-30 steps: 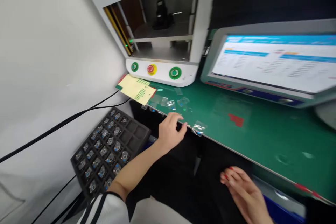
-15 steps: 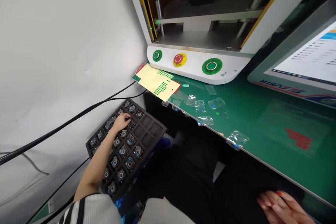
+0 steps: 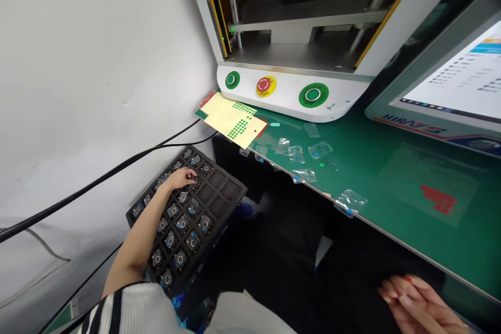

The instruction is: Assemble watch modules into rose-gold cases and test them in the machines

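Observation:
My left hand reaches over a black compartment tray on the left. Its fingers are bent and closed on a small black module with a round centre, still in its pocket; the fingertips partly cover it. Similar modules, such as one near the front corner, fill many pockets, several with blue dots. Pockets along the tray's right side hold none. My right hand, at the lower right near the bench edge, has its fingers curled together; whatever it holds, if anything, cannot be made out.
A white machine with two green buttons and a red stop button stands behind the green bench. Yellow sticker sheets and clear film pieces lie along its edge. A monitor is right; black cables run left.
The view has shifted slightly. My left hand stays at about the same pocket, its fingers a little further over the module. My right hand remains low on the right, fingers still curled.

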{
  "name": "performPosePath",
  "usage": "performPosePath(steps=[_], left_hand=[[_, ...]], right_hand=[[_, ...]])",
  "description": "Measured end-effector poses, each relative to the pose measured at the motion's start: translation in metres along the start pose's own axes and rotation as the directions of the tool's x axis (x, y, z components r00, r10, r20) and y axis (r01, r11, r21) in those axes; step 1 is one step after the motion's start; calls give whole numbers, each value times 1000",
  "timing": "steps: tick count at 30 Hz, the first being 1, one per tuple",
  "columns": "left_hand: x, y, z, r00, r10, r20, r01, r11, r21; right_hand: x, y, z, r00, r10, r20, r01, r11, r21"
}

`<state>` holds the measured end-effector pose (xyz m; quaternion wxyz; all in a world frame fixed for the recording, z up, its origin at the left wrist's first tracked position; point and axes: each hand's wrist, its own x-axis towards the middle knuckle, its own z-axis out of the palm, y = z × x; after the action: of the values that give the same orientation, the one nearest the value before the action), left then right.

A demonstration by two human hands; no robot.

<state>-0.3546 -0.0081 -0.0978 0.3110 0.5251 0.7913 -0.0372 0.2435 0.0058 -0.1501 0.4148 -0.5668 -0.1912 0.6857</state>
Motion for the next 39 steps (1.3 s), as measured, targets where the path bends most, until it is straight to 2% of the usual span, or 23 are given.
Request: performPosePath(steps=[6, 8, 11, 14, 17, 20, 24, 26, 28, 30, 32, 36, 39], left_hand=[[-12, 15, -4, 1000, -14, -17, 13, 997, -72], [-21, 21, -8, 999, -29, -31, 26, 995, -98], [-36, 40, -15, 998, -22, -65, 12, 990, -143], [-47, 80, -14, 991, 66, -118, -90, 975, -204], [-54, 145, 5, 958, 236, -165, -274, 924, -268], [-62, 226, 37, 877, 421, -232, -476, 829, -294], [-67, 330, 84, 719, 613, -327, -691, 678, -249], [-64, 372, 102, 639, 676, -367, -763, 617, -192], [-58, 403, 116, 572, 707, -416, -804, 584, -114], [-50, 422, 124, 525, 712, -466, -813, 581, -30], [-43, 432, 130, 495, 704, -509, -801, 597, 47], [-40, 436, 136, 435, 662, -611, -747, 644, 165], [-47, 429, 139, 374, 646, -665, -719, 655, 232]], right_hand=[[-6, -10, 14, 990, 124, -70, -120, 991, 57], [-7, -12, 15, 990, 125, -65, -120, 990, 70], [-5, -12, 15, 997, 74, 1, -73, 994, 80], [-3, -11, 14, 994, 6, 108, -20, 991, 129], [-3, -8, 14, 986, -35, 164, 5, 984, 177], [-4, -7, 14, 979, -71, 190, 30, 976, 215], [-3, -7, 15, 969, -132, 209, 74, 962, 264], [-3, -8, 17, 964, -159, 215, 94, 954, 284], [-3, -8, 17, 958, -181, 222, 110, 949, 297], [-3, -8, 18, 953, -197, 229, 122, 944, 305], [-3, -8, 17, 950, -207, 232, 129, 941, 311], [-2, -10, 16, 951, -207, 231, 127, 940, 317], [-2, -7, 12, 956, -184, 228, 105, 942, 318]])
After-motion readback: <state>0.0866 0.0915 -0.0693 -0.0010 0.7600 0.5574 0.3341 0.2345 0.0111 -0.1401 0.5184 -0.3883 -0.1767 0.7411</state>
